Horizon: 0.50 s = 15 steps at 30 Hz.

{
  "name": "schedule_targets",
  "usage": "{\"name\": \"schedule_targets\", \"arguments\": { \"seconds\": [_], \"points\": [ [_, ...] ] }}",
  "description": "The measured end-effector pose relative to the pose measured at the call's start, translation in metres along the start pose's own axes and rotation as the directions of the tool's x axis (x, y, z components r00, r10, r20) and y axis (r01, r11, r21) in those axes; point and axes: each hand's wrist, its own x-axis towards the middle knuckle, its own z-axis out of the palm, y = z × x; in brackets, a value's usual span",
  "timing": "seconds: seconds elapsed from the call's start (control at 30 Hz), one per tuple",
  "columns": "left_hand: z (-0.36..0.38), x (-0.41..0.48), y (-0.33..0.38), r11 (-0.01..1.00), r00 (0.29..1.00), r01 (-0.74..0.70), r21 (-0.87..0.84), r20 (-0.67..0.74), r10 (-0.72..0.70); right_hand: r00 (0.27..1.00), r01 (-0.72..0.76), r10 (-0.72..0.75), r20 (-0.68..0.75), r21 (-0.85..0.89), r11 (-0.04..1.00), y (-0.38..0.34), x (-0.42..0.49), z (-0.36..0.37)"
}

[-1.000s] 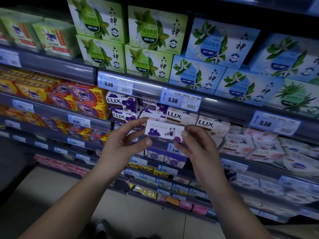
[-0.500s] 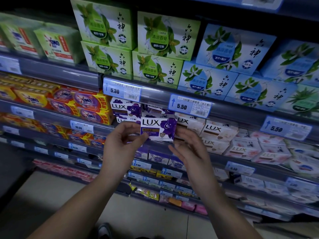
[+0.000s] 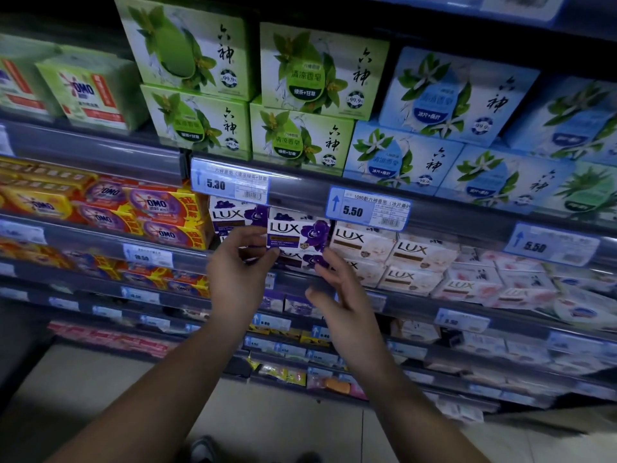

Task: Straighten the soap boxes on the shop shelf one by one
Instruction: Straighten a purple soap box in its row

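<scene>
A purple-and-white LUX soap box (image 3: 295,230) stands upright and face-out at the front of the middle shelf, on top of another purple LUX box (image 3: 302,260). My left hand (image 3: 237,279) pinches its lower left corner between thumb and fingers. Just below and right of it is my right hand (image 3: 339,295), fingers spread, with the fingertips near the lower box's right end and holding nothing. To the left another purple LUX box (image 3: 233,215) sits face-out, and several white LUX boxes (image 3: 362,243) line up to the right.
Green soap boxes (image 3: 300,68) and blue ones (image 3: 450,95) fill the shelf above. OMO packs (image 3: 160,212) lie to the left. A 5.50 price tag (image 3: 367,208) hangs over the LUX row. Lower shelves jut out below my hands, and my shoe (image 3: 203,449) is on the floor.
The box was turned from its back face to LUX face-out and pushed up onto the stack on the shelf. My right hand has let go of it and dropped slightly.
</scene>
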Motion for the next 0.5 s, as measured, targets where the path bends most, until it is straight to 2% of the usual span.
{"name": "schedule_targets", "arguments": {
  "seconds": [0.17, 0.5],
  "points": [
    [0.007, 0.001, -0.006, 0.999, 0.999, -0.032, 0.036, 0.013, 0.032, 0.999, -0.034, 0.035, -0.031, 0.020, 0.999, 0.006, -0.004, -0.001],
    [0.016, 0.016, -0.011, 0.989, 0.993, -0.031, 0.147, -0.105, 0.047, 1.000, -0.026, 0.026, 0.007, -0.040, 0.999, 0.006, -0.003, -0.004]
  ]
}}
